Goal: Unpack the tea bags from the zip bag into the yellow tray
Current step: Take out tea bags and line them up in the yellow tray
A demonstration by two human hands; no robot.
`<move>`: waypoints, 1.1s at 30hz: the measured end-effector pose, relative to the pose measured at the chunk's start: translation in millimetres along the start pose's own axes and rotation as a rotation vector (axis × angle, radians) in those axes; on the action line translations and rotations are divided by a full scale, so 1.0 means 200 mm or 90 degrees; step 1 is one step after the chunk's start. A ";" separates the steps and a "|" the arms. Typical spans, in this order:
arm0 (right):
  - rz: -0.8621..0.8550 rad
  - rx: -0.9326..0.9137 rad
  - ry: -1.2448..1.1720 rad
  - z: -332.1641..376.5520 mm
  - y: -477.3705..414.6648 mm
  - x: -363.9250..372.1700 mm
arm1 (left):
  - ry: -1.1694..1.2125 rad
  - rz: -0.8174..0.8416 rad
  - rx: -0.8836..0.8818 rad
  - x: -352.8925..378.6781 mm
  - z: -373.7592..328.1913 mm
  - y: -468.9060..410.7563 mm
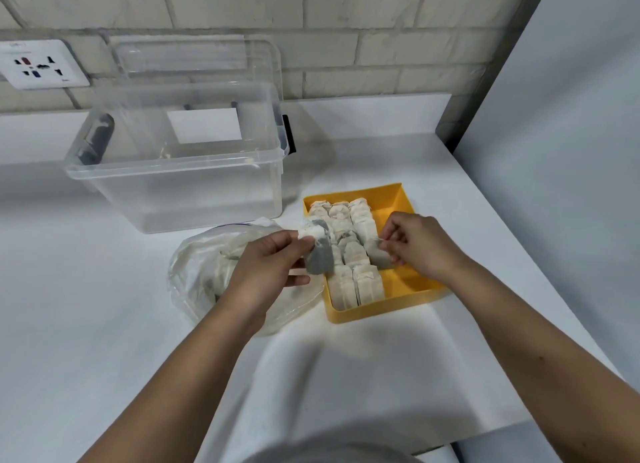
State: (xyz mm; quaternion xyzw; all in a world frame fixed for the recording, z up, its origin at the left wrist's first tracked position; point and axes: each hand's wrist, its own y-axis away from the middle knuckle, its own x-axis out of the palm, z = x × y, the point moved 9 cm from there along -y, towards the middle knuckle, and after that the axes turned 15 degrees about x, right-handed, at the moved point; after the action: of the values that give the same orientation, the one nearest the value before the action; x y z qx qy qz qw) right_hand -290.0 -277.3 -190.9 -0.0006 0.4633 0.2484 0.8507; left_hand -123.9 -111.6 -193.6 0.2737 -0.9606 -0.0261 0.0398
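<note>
Left hand (273,260): grips tea bags (320,254) by the tray (381,310)
Right hand (414,244): pinches one bag (379,257) inside
Advice: seat it flush beside the rows (360,286) (gently)

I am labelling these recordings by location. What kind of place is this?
Probably a kitchen-style counter, perhaps a staged one: a white countertop against a brick-tiled wall, a wall socket just above it, and tea bags laid in a yellow tray.

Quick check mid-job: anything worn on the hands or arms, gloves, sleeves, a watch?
No. The left hand and right hand are bare: no gloves, rings or watch. The left forearm and right forearm are bare too, with no sleeve in view.
</note>
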 end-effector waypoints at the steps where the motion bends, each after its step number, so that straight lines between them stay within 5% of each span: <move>1: -0.003 0.004 0.008 -0.01 -0.02 0.02 | -0.002 0.001 0.001 0.00 0.00 0.00; 18: -0.038 0.129 -0.097 -0.08 -0.15 0.08 | 0.013 0.000 -0.017 -0.01 0.04 -0.01; 28: -0.136 0.043 -0.081 0.05 -0.03 -0.07 | 0.028 0.019 -0.012 0.02 0.01 0.00; 31: 0.009 0.001 -0.333 0.19 0.10 -0.07 | 0.042 0.028 -0.013 0.04 -0.01 0.00; 33: 0.083 -0.032 -0.361 0.27 0.18 -0.03 | 0.057 0.033 -0.016 0.06 -0.03 0.00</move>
State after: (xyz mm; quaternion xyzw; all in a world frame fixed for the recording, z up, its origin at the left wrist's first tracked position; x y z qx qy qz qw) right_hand -265.6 -236.1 -147.2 0.0774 0.2001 0.3043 0.9281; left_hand -134.4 -118.1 -187.7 0.2495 -0.9642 -0.0246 0.0865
